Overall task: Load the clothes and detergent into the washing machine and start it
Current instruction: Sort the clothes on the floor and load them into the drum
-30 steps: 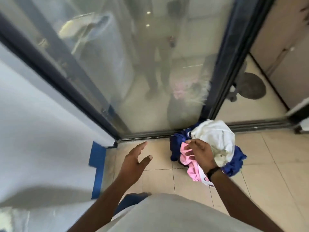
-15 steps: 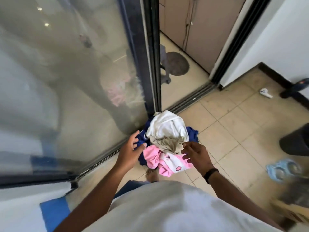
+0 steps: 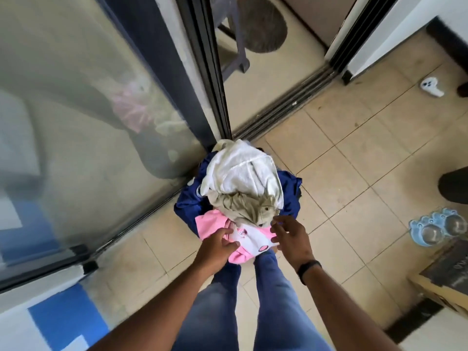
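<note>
A pile of clothes [image 3: 240,188] lies on the tiled floor by the corner of a sliding glass door. On top is a white towel [image 3: 243,171], under it a khaki garment [image 3: 243,206], then a pink and white piece [image 3: 212,224] and a dark blue one [image 3: 188,201]. My left hand [image 3: 217,248] touches the pink piece at the pile's near left side, fingers loosely bent. Just over the near right edge of the pile is my right hand [image 3: 291,236], its fingers spread. No washing machine or detergent is in view.
The glass door [image 3: 101,110] and its dark frame [image 3: 210,79] stand left of the pile. A floor track [image 3: 286,107] runs right. A blue pet bowl set [image 3: 438,228], a white controller [image 3: 431,87] and a dark object [image 3: 453,184] sit on the right.
The view swung right and down onto the pile. My left hand moved from the floor side to the pink garment. My right hand let go of the clothes and now hovers with fingers spread.
</note>
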{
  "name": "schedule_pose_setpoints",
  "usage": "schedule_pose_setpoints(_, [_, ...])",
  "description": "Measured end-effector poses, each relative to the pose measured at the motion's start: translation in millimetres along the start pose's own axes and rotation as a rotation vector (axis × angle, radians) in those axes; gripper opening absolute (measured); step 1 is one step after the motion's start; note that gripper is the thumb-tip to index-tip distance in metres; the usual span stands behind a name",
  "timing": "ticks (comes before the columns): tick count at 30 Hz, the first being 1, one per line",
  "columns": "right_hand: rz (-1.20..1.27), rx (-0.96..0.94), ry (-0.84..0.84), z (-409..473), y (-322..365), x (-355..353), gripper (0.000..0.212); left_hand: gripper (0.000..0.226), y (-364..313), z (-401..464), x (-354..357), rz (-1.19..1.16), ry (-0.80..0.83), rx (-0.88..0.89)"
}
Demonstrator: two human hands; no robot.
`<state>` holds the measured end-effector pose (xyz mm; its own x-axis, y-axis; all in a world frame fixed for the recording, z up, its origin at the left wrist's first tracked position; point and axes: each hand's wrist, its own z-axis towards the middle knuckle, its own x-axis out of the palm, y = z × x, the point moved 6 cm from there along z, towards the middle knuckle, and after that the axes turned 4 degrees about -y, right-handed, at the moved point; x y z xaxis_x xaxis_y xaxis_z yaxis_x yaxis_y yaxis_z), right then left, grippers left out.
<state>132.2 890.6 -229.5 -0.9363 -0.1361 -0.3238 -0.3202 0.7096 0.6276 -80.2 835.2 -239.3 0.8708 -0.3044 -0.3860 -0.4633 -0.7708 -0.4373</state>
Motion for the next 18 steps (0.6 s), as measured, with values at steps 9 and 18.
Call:
schedule_pose_setpoints(9, [-0.337,-0.073,-0.151,122.7,-59.1,16.5,0.034,0.013,32.5,96.9,72.6,-0.244,-0.061,-0.141])
schedule_pose_setpoints(18, [-0.347,-0.407,0.159,96.4,-20.8,84.2,0.014,0.039,44.8,110.6,87.0,-0.732,-0.11,-0.508])
